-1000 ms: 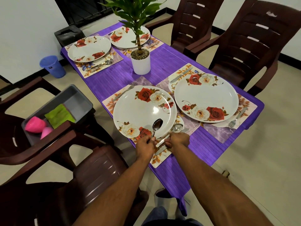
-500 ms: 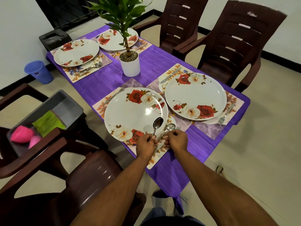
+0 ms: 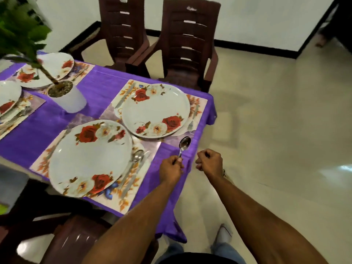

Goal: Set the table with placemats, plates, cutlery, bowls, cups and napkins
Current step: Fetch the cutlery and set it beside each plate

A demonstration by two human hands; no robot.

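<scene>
The left hand (image 3: 170,169) grips a spoon (image 3: 184,146) by its handle, bowl up, over the purple cloth (image 3: 99,92) near the table's corner, just below the far plate (image 3: 155,109). The right hand (image 3: 209,160) hangs beside it, past the table edge, fingers curled and holding nothing. The near plate (image 3: 89,157) sits on its placemat (image 3: 142,164), with another spoon (image 3: 135,158) and a knife (image 3: 133,180) lying along its right side. A fork (image 3: 192,118) lies right of the far plate, and a potted plant (image 3: 65,96) stands behind
</scene>
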